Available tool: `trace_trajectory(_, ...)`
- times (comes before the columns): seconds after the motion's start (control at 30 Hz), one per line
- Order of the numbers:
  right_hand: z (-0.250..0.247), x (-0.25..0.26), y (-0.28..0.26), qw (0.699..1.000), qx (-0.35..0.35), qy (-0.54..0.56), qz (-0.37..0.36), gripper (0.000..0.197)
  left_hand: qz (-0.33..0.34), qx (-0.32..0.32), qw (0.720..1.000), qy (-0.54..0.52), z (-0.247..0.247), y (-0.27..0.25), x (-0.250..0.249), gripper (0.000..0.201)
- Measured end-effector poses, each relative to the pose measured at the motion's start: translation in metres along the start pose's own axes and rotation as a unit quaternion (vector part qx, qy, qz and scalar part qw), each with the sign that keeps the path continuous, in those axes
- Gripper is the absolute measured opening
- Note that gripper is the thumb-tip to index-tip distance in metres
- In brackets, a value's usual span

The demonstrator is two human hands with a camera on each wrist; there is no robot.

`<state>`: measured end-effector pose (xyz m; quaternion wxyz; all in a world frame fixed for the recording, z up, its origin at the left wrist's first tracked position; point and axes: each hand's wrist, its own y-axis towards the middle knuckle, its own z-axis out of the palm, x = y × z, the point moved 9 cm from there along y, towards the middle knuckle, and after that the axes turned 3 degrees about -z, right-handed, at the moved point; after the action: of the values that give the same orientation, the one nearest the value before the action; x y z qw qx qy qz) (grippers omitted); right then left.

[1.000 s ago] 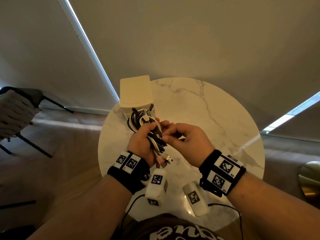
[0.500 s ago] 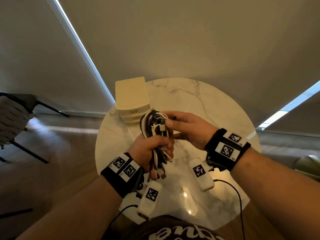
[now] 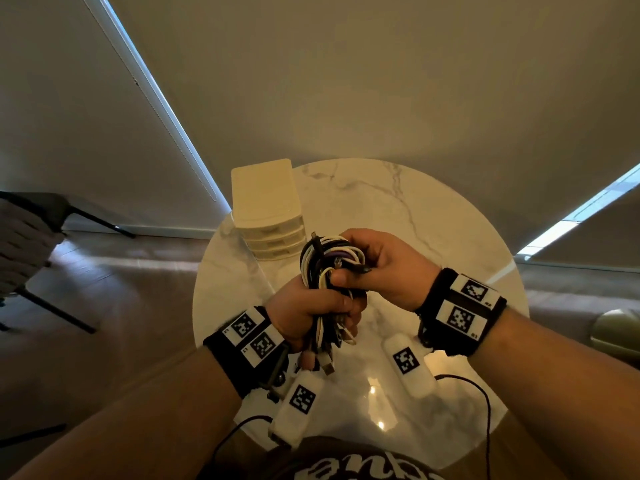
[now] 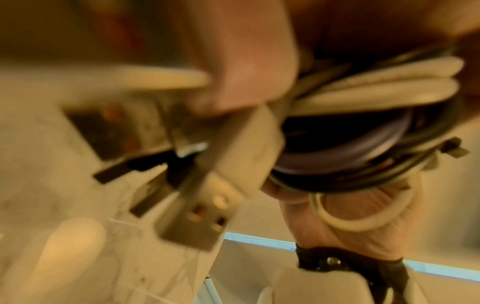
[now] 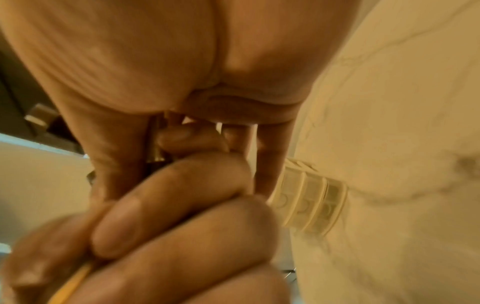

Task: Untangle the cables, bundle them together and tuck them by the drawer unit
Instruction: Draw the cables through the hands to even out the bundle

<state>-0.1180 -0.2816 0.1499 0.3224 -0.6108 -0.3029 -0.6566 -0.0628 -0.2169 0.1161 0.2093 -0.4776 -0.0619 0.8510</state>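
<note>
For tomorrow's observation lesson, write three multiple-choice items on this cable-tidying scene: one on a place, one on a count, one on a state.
1. Where does the drawer unit stand?
A. on the round table's far left edge
B. on the floor
C. on the chair

2. How many drawers does the unit show?
A. one
B. three
C. six

3. What is the state of the cable bundle?
A. lying flat on the table
B. hanging from the unit
C. gripped by both hands above the table

Answers:
1 A, it rests on the marble top by the rim.
2 B, three stacked fronts show.
3 C, the left hand grips the lower part and the right hand the loops.
</note>
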Motion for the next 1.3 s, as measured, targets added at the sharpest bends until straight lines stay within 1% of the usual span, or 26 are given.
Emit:
trace_trajectory(0.07,-0.002,0.002,-0.001,1.000,0.014,0.018,0.006,0.039,-0.002,-0.017,0.999,0.049,-0.006,0.000,-0.004,0.024)
trace_trajectory(0.1,-0.002,0.002,-0.001,0.999,0.031,0.042,0.012,0.046,-0.001,-0.025,0.997,0.067,-0.010,0.001,-0.006,0.021)
trace_trajectory(0.17,-0.002,0.002,-0.001,0.993,0.082,0.079,0.031,0.058,-0.005,-0.035,0.998,0.057,-0.018,0.001,-0.007,0.018)
trace_trajectory(0.2,-0.002,0.000,0.000,0.990,0.097,0.088,0.041,0.059,-0.012,-0.024,0.999,0.034,-0.017,0.001,-0.006,0.017)
trace_trajectory(0.23,-0.003,-0.002,0.002,0.989,0.101,0.094,0.049,0.055,-0.021,-0.002,1.000,0.008,-0.013,0.000,-0.005,0.018)
trace_trajectory(0.3,-0.006,-0.007,0.006,0.989,0.084,0.100,0.067,0.042,-0.040,0.038,0.998,-0.035,-0.002,-0.001,0.001,0.025)
trace_trajectory(0.37,-0.008,-0.010,0.008,0.991,0.062,0.094,0.072,0.030,-0.042,0.055,0.997,-0.041,0.008,-0.002,0.003,0.035)
trace_trajectory(0.43,-0.009,-0.011,0.007,0.993,0.046,0.087,0.068,0.024,-0.030,0.046,0.998,-0.024,0.010,0.001,0.003,0.039)
trace_trajectory(0.53,-0.011,-0.013,0.005,0.996,0.011,0.074,0.053,0.022,-0.015,0.004,0.999,-0.031,0.003,0.005,0.005,0.039)
trace_trajectory(0.6,-0.010,-0.016,0.002,0.995,-0.004,0.087,0.055,0.031,-0.001,-0.010,0.998,-0.066,0.001,0.007,0.007,0.034)
trace_trajectory(0.63,-0.007,-0.019,-0.001,0.991,0.002,0.116,0.064,0.038,0.006,-0.013,0.996,-0.084,0.001,0.007,0.007,0.030)
trace_trajectory(0.7,0.000,-0.022,-0.007,0.979,0.036,0.184,0.078,0.057,0.021,-0.034,0.993,-0.108,-0.003,0.010,0.007,0.027)
trace_trajectory(0.73,0.002,-0.025,-0.009,0.977,0.055,0.191,0.079,0.069,0.027,-0.052,0.992,-0.111,-0.007,0.012,0.007,0.029)
trace_trajectory(0.8,0.006,-0.029,-0.012,0.986,0.079,0.128,0.074,0.091,0.030,-0.077,0.989,-0.123,-0.011,0.015,0.008,0.033)
trace_trajectory(0.83,0.007,-0.029,-0.013,0.990,0.080,0.090,0.072,0.097,0.026,-0.085,0.987,-0.135,-0.012,0.017,0.010,0.032)
trace_trajectory(0.9,0.007,-0.028,-0.013,0.993,0.079,0.057,0.064,0.098,0.021,-0.096,0.984,-0.152,-0.013,0.019,0.014,0.032)
trace_trajectory(1.0,0.006,-0.021,-0.012,0.996,0.055,0.037,0.066,0.095,0.020,-0.089,0.984,-0.156,-0.012,0.021,0.012,0.033)
trace_trajectory(1.07,0.005,-0.017,-0.012,0.998,0.034,0.009,0.051,0.096,0.019,-0.088,0.987,-0.135,-0.012,0.019,0.010,0.032)
trace_trajectory(1.13,0.002,-0.015,-0.014,0.997,0.031,-0.057,0.042,0.095,0.028,-0.109,0.991,-0.078,-0.017,0.016,0.008,0.030)
trace_trajectory(1.17,0.000,-0.016,-0.016,0.996,0.034,-0.063,0.051,0.093,0.037,-0.116,0.991,-0.054,-0.018,0.013,0.007,0.029)
trace_trajectory(1.23,-0.005,-0.016,-0.018,0.996,0.056,-0.008,0.065,0.082,0.049,-0.117,0.992,-0.011,-0.021,0.009,0.007,0.023)
trace_trajectory(1.27,-0.010,-0.015,-0.017,0.996,0.059,0.014,0.072,0.072,0.051,-0.127,0.989,0.062,-0.023,0.007,0.004,0.019)
trace_trajectory(1.3,-0.016,-0.013,-0.015,0.995,0.048,0.022,0.080,0.062,0.044,-0.148,0.971,0.183,-0.027,0.006,-0.001,0.016)
